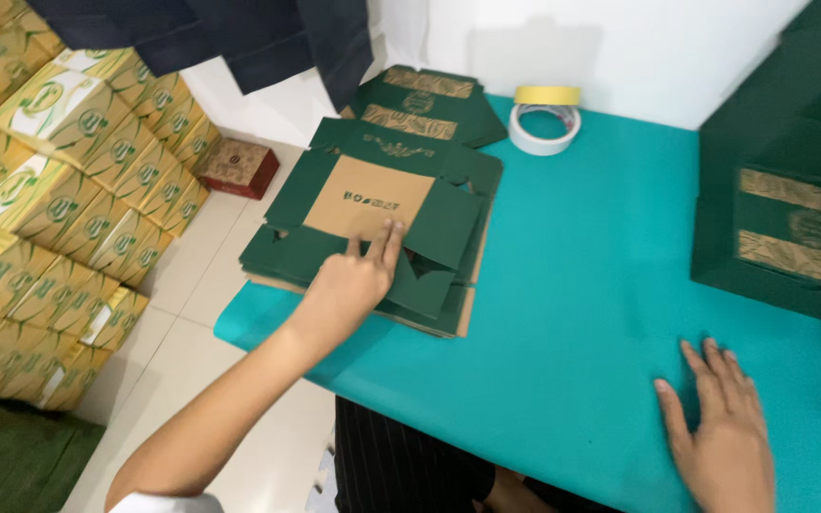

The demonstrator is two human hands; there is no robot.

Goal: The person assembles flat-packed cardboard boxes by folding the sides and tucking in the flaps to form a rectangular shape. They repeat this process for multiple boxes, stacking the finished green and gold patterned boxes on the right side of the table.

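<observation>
My left hand (358, 275) reaches out to a stack of flat, unfolded dark green cardboard boxes (382, 218) at the table's left edge. Its fingertips rest on the brown inner panel of the top sheet, with nothing gripped. My right hand (719, 427) lies flat with fingers spread on the teal table (572, 304) near the front right, holding nothing. A second pile of flat green boxes with gold bands (425, 100) lies behind the first stack.
Two tape rolls, yellow on white (545, 119), sit at the back by the white wall. Assembled dark green boxes (791, 218) stand at the right. Stacked yellow-green cartons (59, 190) fill the floor at left, with a small brown box (239, 166) beside them.
</observation>
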